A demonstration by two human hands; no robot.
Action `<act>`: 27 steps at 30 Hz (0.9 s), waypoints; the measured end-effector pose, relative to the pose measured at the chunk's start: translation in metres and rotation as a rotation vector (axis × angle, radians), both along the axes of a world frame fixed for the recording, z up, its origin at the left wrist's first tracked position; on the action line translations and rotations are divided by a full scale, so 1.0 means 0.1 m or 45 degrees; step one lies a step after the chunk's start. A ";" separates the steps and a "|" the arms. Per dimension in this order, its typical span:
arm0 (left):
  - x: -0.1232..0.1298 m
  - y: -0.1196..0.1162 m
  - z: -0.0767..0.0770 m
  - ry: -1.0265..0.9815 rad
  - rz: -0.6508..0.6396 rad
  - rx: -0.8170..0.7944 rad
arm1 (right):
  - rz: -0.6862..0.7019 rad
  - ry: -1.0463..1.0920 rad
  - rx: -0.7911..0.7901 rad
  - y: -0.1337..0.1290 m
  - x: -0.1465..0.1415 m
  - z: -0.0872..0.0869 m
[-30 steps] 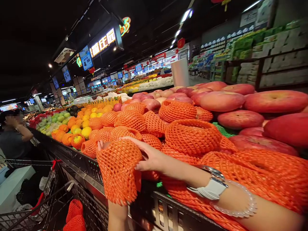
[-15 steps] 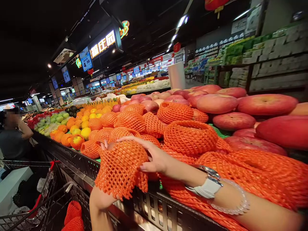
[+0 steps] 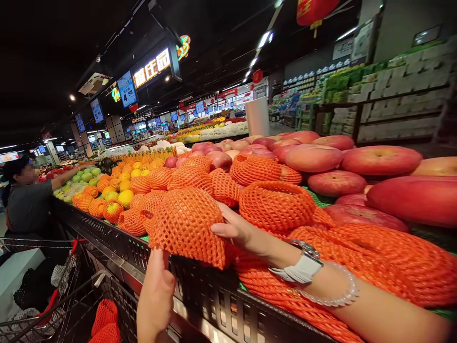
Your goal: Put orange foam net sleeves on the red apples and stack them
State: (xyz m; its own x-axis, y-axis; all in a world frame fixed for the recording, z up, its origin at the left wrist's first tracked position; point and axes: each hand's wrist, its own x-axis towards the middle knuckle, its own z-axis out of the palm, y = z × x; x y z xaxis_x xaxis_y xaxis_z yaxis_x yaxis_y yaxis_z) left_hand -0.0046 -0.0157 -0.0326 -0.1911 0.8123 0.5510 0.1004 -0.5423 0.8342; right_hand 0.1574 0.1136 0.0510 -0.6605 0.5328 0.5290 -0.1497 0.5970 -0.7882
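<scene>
An orange foam fruit net [image 3: 187, 221], rounded and bulging, is held between my two hands above the front edge of the black crate. Whatever fills it is hidden by the mesh. My right hand [image 3: 237, 228] grips its right side, thumb on the outside and fingers partly hidden behind. From below, my left hand [image 3: 156, 290] holds the net's lower left edge, its fingertips running out of sight at the mesh. Around the hands lie more netted fruits, including one with an open-topped net [image 3: 276, 205] just behind my right hand.
Large red mangoes [image 3: 383, 159] are heaped at the right. Yellow and netted round fruits [image 3: 125, 196] fill the display leftward. A shopping cart [image 3: 76, 247] with red netted items [image 3: 105, 319] stands lower left. Another person [image 3: 28, 200] reaches across the display at the far left.
My left hand has come down from inside the net to its lower edge. The net now looks fuller and smoother. The other person's arm has stretched over the fruit.
</scene>
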 end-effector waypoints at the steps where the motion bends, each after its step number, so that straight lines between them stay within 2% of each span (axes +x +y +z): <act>1: 0.04 0.06 0.01 -0.081 0.004 0.031 | 0.019 0.002 -0.018 0.01 0.00 -0.01; 4: 0.08 0.22 0.04 -0.267 0.068 0.097 | 0.075 0.016 -0.044 0.03 -0.02 -0.03; 7: 0.03 0.31 0.05 -0.306 0.138 0.154 | 0.069 0.018 -0.011 0.00 -0.04 -0.01; 11: -0.14 0.13 0.12 -0.093 0.191 0.206 | -0.020 0.129 -0.008 -0.04 -0.02 0.03; 13: -0.22 0.00 0.20 -0.057 0.262 0.362 | -0.063 0.197 0.001 -0.02 -0.01 0.02; 15: -0.26 -0.06 0.29 -0.195 0.400 0.432 | -0.104 0.223 0.057 0.02 0.00 0.00; 18: -0.19 0.04 0.36 -0.484 0.564 0.327 | -0.138 0.166 0.213 0.04 0.00 -0.08; 19: -0.13 0.11 0.34 -0.477 0.530 0.309 | -0.137 0.139 0.280 0.04 0.00 -0.10; 21: 0.01 0.22 0.28 -0.337 0.340 0.348 | -0.117 0.077 0.441 0.01 0.01 -0.13; 23: 0.14 0.28 0.21 -0.251 0.210 0.212 | -0.101 0.038 0.630 -0.02 0.02 -0.13; 25: 0.24 0.31 0.16 -0.320 0.113 0.076 | -0.093 0.039 0.823 -0.04 0.03 -0.10; 27: 0.29 0.33 0.14 -0.486 0.045 0.062 | -0.085 0.076 0.987 -0.05 0.03 -0.06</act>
